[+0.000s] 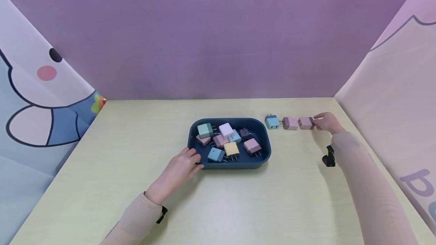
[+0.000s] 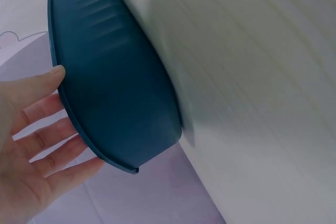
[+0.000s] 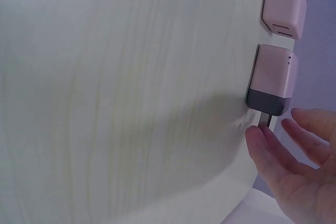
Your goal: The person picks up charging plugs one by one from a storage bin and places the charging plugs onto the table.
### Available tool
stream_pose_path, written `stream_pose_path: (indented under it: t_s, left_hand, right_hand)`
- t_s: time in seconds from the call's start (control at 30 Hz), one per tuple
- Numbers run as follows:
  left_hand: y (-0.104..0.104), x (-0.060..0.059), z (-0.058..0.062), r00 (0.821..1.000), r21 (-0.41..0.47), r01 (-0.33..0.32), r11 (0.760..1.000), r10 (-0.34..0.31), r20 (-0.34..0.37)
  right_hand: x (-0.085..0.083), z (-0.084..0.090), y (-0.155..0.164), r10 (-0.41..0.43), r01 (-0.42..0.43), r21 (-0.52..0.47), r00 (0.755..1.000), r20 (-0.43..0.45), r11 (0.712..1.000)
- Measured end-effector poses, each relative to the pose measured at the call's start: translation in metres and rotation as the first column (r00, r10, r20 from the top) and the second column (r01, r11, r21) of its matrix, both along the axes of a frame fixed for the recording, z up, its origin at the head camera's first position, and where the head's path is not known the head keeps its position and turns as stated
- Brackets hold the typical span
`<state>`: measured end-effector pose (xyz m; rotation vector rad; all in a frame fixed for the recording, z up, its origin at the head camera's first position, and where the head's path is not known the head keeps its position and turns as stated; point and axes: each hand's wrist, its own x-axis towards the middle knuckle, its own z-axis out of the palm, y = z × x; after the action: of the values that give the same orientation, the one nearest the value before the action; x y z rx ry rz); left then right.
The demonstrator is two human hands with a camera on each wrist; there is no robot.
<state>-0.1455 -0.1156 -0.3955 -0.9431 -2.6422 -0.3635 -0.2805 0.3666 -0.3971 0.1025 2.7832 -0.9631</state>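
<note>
My left hand (image 1: 182, 165) grips the near left corner of a dark blue plastic bin (image 1: 231, 165). In the left wrist view the thumb (image 2: 59, 72) lies on the bin's outer rim, the other fingers beyond it. Inside the bin lie several plug chargers, among them a green one (image 1: 205, 130), a yellow one (image 1: 231, 149) and a white one (image 1: 226, 130). Far right, my right hand (image 1: 327, 122) pinches the prongs (image 3: 264, 120) of a pink charger (image 3: 273, 72) with a dark end, lying on the table.
Left of that charger, a second pink charger (image 1: 290, 123) and a blue charger (image 1: 272, 121) lie in the same row behind the bin's right side. A purple backdrop (image 1: 218, 41) closes the table's far edge, and printed panels stand left and right (image 1: 402, 97).
</note>
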Motion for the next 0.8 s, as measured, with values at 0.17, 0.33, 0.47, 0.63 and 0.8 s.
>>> stream_pose_path:
  t_s: [0.17, 0.33, 0.47, 0.63, 0.8]
  left_hand:
    - [0.0, 0.0, -0.001, 1.0, 0.005, 0.003, 1.0, -0.003, -0.01]
    - [0.0, 0.0, -0.002, 1.0, 0.004, 0.003, 1.0, -0.003, -0.01]
    - [-0.001, -0.001, -0.002, 1.0, 0.002, 0.001, 1.0, -0.001, -0.008]
    - [-0.001, -0.001, -0.002, 1.0, 0.007, 0.008, 1.0, -0.008, -0.015]
    - [-0.001, -0.001, -0.002, 1.0, 0.005, 0.009, 1.0, -0.009, -0.012]
  right_hand:
    - [0.002, 0.003, 0.0, 0.014, -0.014, 0.002, 1.0, -0.015, 1.0]
    - [0.003, 0.01, -0.001, 0.058, -0.052, 0.104, 0.997, -0.054, 0.993]
    - [0.002, 0.017, -0.004, 0.104, -0.087, 0.187, 0.991, -0.082, 0.978]
    - [0.0, 0.023, -0.009, 0.157, -0.128, 0.259, 0.983, -0.092, 0.957]
    - [0.0, 0.029, -0.015, 0.215, -0.18, 0.346, 0.974, -0.067, 0.921]
